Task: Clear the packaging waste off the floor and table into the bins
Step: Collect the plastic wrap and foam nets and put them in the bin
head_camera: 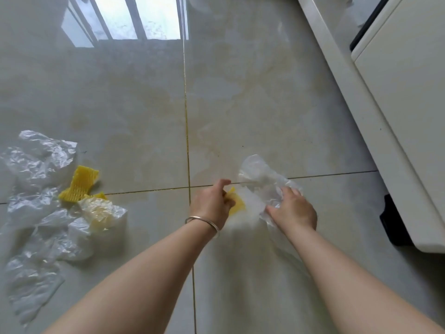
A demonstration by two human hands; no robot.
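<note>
Clearly little is done: nearest, the left hand (212, 203) pinches a yellow foam net (237, 203) while the right hand (292, 208) grips a clear plastic bag (261, 179) over the floor (144, 116). Farther left, crumpled plastic wrap (41, 189) and another foam sleeve (81, 183) lie uncollected; no bin shows.

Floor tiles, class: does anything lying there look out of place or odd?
Yes. Crumpled clear plastic wrapping and a yellow foam net sleeve lie strewn over the glossy tiled floor at left. That is loose packaging waste. No spill or damage shows.
</note>
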